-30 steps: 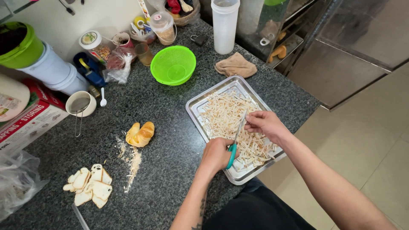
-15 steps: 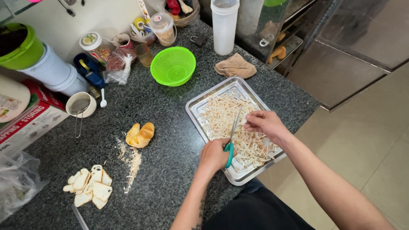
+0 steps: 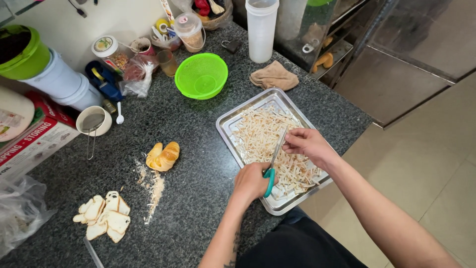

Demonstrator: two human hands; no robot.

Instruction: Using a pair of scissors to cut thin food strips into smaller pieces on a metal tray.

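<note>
Barely anything has shifted since the earlier frame: the left hand [image 3: 251,181] stays clamped on the teal-handled scissors [image 3: 273,159], blades over the metal tray [image 3: 224,124]. Right hand [image 3: 307,144] pinches pale strips [image 3: 263,134] beside the blades (fingertips close enough that a snip could nick them).

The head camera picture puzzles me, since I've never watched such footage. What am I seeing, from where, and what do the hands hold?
A person wears one camera on the head, looking down at their own bare hands over a dark speckled counter. The left hand holds teal-handled scissors over a metal tray of pale shredded strips. The right hand pinches some strips by the blades. Nearby lie a green colander, a small bread roll, sliced bread pieces and a tan cloth.
</note>
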